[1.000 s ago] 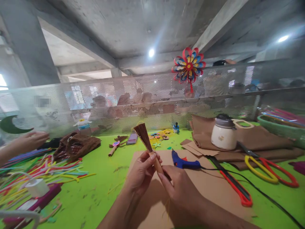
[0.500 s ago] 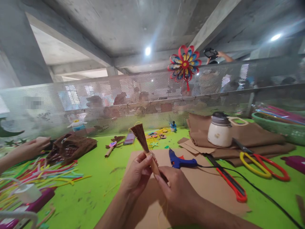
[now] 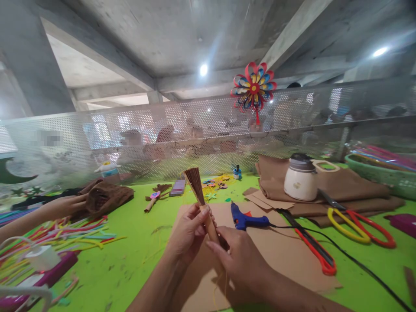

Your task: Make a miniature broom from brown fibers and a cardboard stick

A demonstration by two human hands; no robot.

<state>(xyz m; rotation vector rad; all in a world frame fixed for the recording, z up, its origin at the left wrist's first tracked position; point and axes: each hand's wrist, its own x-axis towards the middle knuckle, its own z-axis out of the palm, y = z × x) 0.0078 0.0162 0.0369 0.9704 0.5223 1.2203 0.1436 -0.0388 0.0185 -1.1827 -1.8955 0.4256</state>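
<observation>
Between my two hands is a small brown paper broom [image 3: 196,185], its finely cut bristles fanned upward and its rolled handle pointing down toward me. My left hand [image 3: 191,229] pinches the handle just below the bristles. Lower down, my right hand [image 3: 238,251] closes on the handle's bottom end, with its thumb along the side. A thin yellow thread [image 3: 216,289] hangs beneath my right hand. Both hands are above a brown cardboard sheet [image 3: 266,260]. Just beyond the right hand lies a blue glue gun [image 3: 243,219] with a black cord.
Right of the sheet lie a red utility knife [image 3: 316,253] and yellow-and-red scissors [image 3: 349,227]. A white bottle [image 3: 299,180] stands before folded brown material [image 3: 354,190]. At left, a co-worker's hand [image 3: 69,206] touches a brown cloth bag [image 3: 110,197] near colourful strips [image 3: 87,234].
The co-worker's hand at left has moved right and down onto the brown bag. Raised hands behind the mesh have gone from view. My hands hold nearly the same pose on the broom.
</observation>
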